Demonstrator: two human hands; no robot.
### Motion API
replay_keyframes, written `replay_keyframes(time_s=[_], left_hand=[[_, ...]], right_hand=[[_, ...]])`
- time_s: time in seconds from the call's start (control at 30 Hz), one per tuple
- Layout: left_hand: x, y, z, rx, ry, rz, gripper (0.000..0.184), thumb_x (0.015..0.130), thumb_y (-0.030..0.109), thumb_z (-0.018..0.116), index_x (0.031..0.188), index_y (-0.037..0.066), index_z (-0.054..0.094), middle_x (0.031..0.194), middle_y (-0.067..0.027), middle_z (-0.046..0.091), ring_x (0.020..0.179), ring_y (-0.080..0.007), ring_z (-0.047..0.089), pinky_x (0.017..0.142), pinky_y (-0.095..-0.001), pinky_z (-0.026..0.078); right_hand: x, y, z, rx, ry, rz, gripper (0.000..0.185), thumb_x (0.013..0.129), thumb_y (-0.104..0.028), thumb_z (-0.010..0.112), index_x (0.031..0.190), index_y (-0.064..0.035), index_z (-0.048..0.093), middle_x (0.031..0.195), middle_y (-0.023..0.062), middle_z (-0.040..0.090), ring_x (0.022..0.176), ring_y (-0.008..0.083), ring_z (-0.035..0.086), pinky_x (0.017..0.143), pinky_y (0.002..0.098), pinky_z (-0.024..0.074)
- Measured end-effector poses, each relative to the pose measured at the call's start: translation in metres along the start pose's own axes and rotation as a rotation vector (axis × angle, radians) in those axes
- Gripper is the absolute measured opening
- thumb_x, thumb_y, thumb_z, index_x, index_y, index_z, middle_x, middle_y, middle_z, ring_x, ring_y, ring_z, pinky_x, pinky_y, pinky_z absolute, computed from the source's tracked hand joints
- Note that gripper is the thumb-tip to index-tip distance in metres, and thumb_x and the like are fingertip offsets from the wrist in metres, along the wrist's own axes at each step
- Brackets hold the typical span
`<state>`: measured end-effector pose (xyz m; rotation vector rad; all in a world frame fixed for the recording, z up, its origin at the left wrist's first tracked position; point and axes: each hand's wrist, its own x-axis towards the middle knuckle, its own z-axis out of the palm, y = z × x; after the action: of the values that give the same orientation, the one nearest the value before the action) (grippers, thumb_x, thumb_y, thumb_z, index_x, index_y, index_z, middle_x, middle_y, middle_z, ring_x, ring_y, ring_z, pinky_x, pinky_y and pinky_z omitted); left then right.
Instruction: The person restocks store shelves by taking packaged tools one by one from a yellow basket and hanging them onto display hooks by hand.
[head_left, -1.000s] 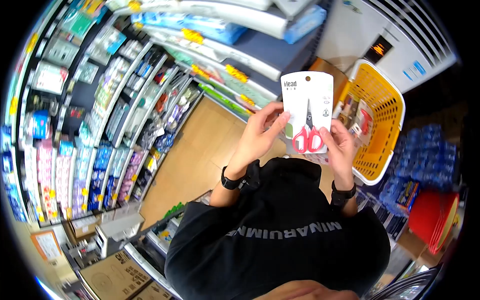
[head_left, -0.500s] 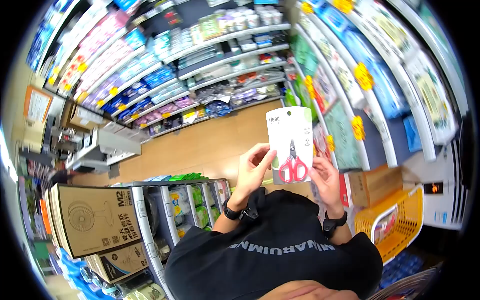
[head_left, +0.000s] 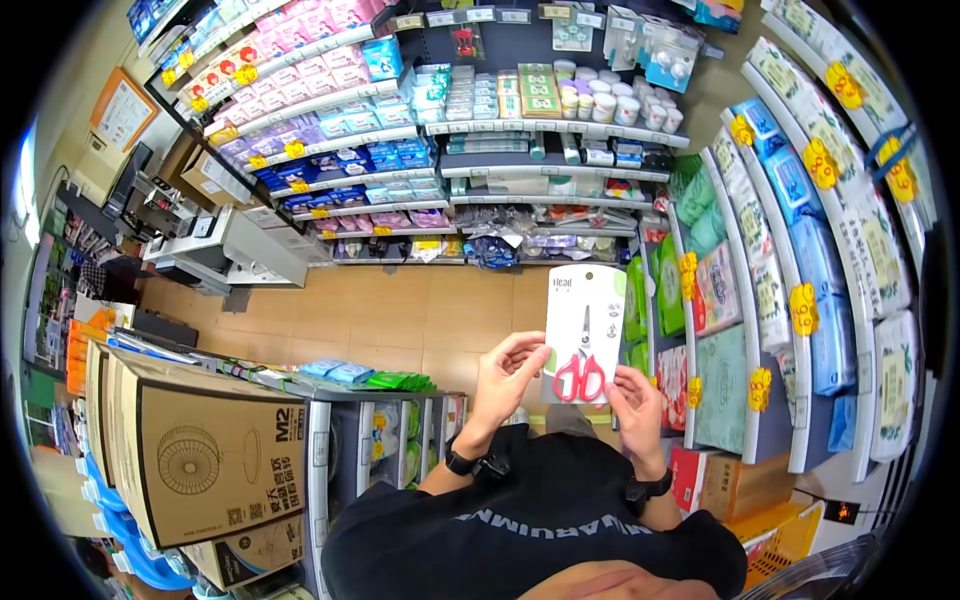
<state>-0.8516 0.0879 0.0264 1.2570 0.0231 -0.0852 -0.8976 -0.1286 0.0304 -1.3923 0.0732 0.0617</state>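
A pair of scissors with red handles (head_left: 568, 380) is fixed to a white backing card (head_left: 605, 290), which stands upright in front of my body. The card has a small hanging hole at the top. My left hand (head_left: 508, 375) grips its left edge, thumb against the card and fingers curled behind. My right hand (head_left: 638, 408) pinches the lower right edge between thumb and fingers. Each wrist wears a black band (head_left: 652, 487).
Shelves (head_left: 540, 128) of packaged goods line the far wall. Wipes and towels fill the right-hand shelves (head_left: 722, 385). A fan box (head_left: 205, 450) sits at left on a low shelf unit, and a yellow basket (head_left: 785, 540) stands lower right. Tiled floor (head_left: 400, 310) lies between.
The view has tilted and shifted, showing more of the far shelves. The scissors card sits lower in view and is more sharply lit; both hands still hold it.
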Motion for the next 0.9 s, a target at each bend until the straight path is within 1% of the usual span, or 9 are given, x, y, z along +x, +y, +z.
replay_keyframes(time_s=[0.13,0.27,0.4,0.47,0.57,0.63,0.73,0.8,0.9], left_hand=[[0.028,0.003,-0.003,0.016,0.03,-0.018,0.029,0.094,0.011,0.07,0.119,-0.002,0.064,0.098,-0.0033,0.07,0.084,-0.0051,0.062,0.071,-0.0198,0.05],[0.066,0.005,-0.005,0.015,0.056,0.012,0.028,0.094,0.011,0.07,0.119,-0.002,0.064,0.097,-0.0029,0.069,0.083,-0.0049,0.062,0.07,-0.0192,0.05],[0.117,0.008,-0.001,0.053,0.103,0.06,0.028,0.095,0.011,0.069,0.118,-0.003,0.064,0.095,-0.0024,0.069,0.082,-0.0048,0.061,0.07,-0.0197,0.049],[0.145,0.013,0.004,0.064,0.121,0.093,0.028,0.095,0.011,0.069,0.118,-0.003,0.063,0.094,-0.0022,0.068,0.082,-0.0048,0.061,0.07,-0.0199,0.049],[0.185,0.026,0.014,0.093,0.115,0.117,0.027,0.095,0.011,0.069,0.117,-0.002,0.064,0.092,-0.0012,0.068,0.08,-0.0042,0.06,0.069,-0.02,0.048],[0.21,0.024,0.017,0.108,0.107,0.122,0.027,0.095,0.011,0.069,0.118,-0.001,0.064,0.093,-0.0012,0.068,0.08,-0.004,0.06,0.069,-0.0198,0.048],[0.238,0.013,0.025,0.116,0.095,0.096,0.027,0.094,0.012,0.07,0.118,-0.001,0.064,0.093,-0.0009,0.068,0.08,-0.0037,0.06,0.068,-0.0195,0.048],[0.254,0.005,0.03,0.109,0.091,0.076,0.028,0.094,0.013,0.07,0.118,-0.001,0.064,0.093,-0.0007,0.067,0.08,-0.0036,0.059,0.068,-0.0193,0.048],[0.273,-0.005,0.033,0.106,0.089,0.05,0.027,0.094,0.013,0.07,0.117,-0.001,0.064,0.093,0.0002,0.066,0.081,-0.0033,0.059,0.069,-0.0185,0.048]], right_hand=[[0.036,0.0,0.005,0.064,-0.017,0.009,0.027,0.097,0.0,0.059,0.122,0.0086,0.057,0.108,0.0134,0.068,0.093,0.0138,0.066,0.074,0.0267,0.0571],[0.086,-0.001,0.006,0.059,-0.068,-0.016,0.027,0.097,0.0,0.059,0.122,0.0091,0.057,0.108,0.0139,0.068,0.092,0.0139,0.066,0.073,0.0266,0.057],[0.147,-0.005,0.002,0.055,-0.118,-0.026,0.028,0.097,0.0,0.059,0.122,0.0103,0.056,0.109,0.0146,0.068,0.091,0.0141,0.066,0.073,0.0266,0.0564],[0.179,-0.01,-0.002,0.101,-0.139,-0.072,0.028,0.097,0.0,0.059,0.122,0.0103,0.056,0.109,0.0146,0.068,0.091,0.0144,0.066,0.073,0.0269,0.0555],[0.22,-0.02,-0.009,0.098,-0.154,-0.094,0.028,0.097,0.0,0.06,0.122,0.0098,0.056,0.109,0.0145,0.068,0.091,0.0144,0.066,0.074,0.0268,0.0546],[0.245,-0.023,-0.016,0.094,-0.162,-0.113,0.028,0.097,0.0,0.06,0.122,0.0095,0.057,0.108,0.0144,0.068,0.091,0.0143,0.066,0.074,0.0266,0.0545],[0.267,-0.018,-0.029,0.077,-0.142,-0.105,0.027,0.096,0.0,0.059,0.122,0.0072,0.057,0.109,0.0119,0.068,0.094,0.0129,0.066,0.074,0.0253,0.0564],[0.281,-0.014,-0.037,0.041,-0.102,-0.076,0.028,0.097,0.0,0.059,0.124,0.0068,0.057,0.108,0.0115,0.069,0.094,0.0128,0.066,0.074,0.0259,0.0562],[0.297,-0.013,-0.044,0.06,-0.121,-0.055,0.031,0.097,-0.001,0.059,0.127,0.0061,0.055,0.106,0.0114,0.069,0.093,0.0132,0.066,0.075,0.0269,0.0562]])
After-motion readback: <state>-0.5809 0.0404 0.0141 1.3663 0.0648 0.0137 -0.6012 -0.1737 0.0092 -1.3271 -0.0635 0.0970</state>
